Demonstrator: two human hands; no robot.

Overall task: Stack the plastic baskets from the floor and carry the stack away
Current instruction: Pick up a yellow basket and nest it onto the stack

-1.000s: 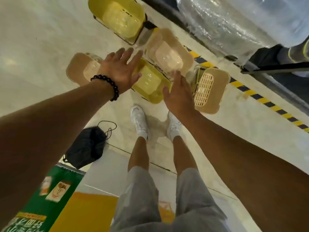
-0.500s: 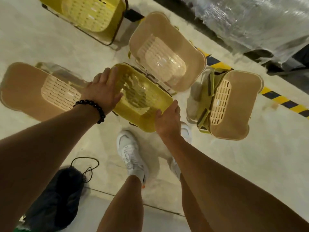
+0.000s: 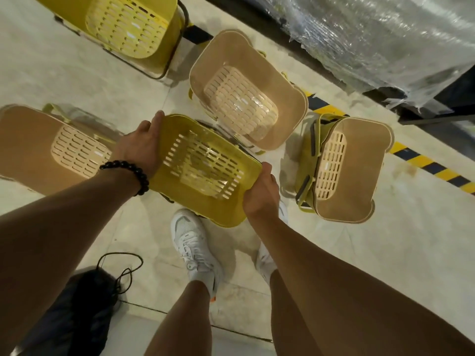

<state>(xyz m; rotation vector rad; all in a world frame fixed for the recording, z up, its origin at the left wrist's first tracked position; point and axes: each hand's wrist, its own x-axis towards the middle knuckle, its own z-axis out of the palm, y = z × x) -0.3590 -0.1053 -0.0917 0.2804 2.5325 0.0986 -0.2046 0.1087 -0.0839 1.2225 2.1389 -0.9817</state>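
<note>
Fingers of the left hand (image 3: 140,147) wrap over the upper-left end of the yellow basket (image 3: 203,170), fingertips curled onto its rim; fingers of the right hand (image 3: 261,194) pinch the opposite rim at the basket's right side. That basket sits at the centre of the frame, just above the white shoes (image 3: 195,250), and whether it is off the floor (image 3: 385,253) I cannot tell. Its long axis runs from upper left down to lower right, a hand on each end. Nearest target, by my read: the tan basket (image 3: 244,98) directly above it in the frame, mouth open toward the camera, almost touching. Another tan one (image 3: 347,170) lies tipped at the right, beside the right hand; a third (image 3: 51,147) sits at the left edge, behind the left wrist. A second yellow basket (image 3: 123,27) waits at the upper left.
</note>
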